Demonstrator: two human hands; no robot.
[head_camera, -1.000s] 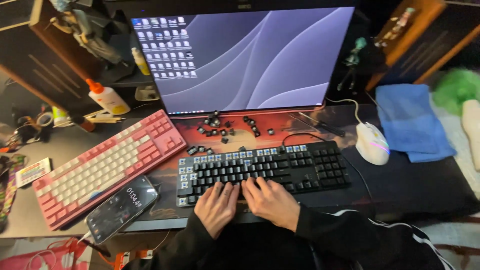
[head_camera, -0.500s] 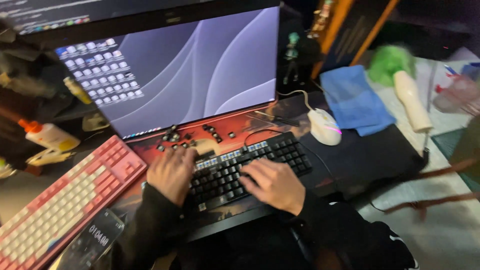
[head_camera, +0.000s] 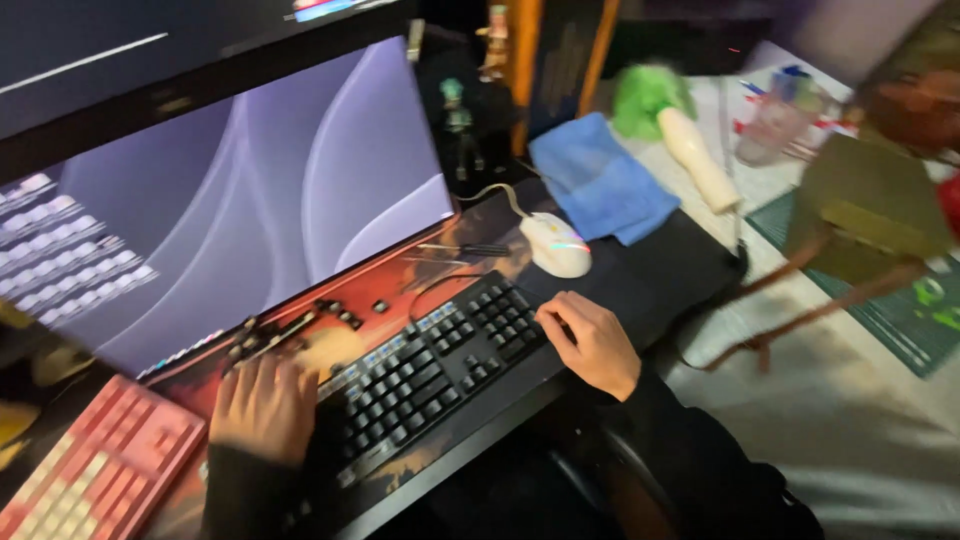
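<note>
A black keyboard (head_camera: 430, 365) lies slanted on a red picture desk mat (head_camera: 405, 283) in front of a big monitor (head_camera: 230, 215). My left hand (head_camera: 262, 405) lies over the keyboard's left end, fingers spread and blurred. My right hand (head_camera: 592, 342) curls around the keyboard's right end, by the number keys. Both arms wear black sleeves. Several loose black keycaps (head_camera: 300, 325) are scattered on the mat between keyboard and monitor.
A white mouse (head_camera: 556, 244) sits just beyond my right hand, with a blue cloth (head_camera: 600, 180) behind it. A pink keyboard (head_camera: 95, 470) lies at the left. A green-topped white brush (head_camera: 690, 140), a plastic cup (head_camera: 775, 120) and a green cutting mat (head_camera: 905, 305) lie to the right.
My hands have spread from the middle of the black keyboard out to its two ends. The view has swung to the right, bringing the right side of the desk into sight.
</note>
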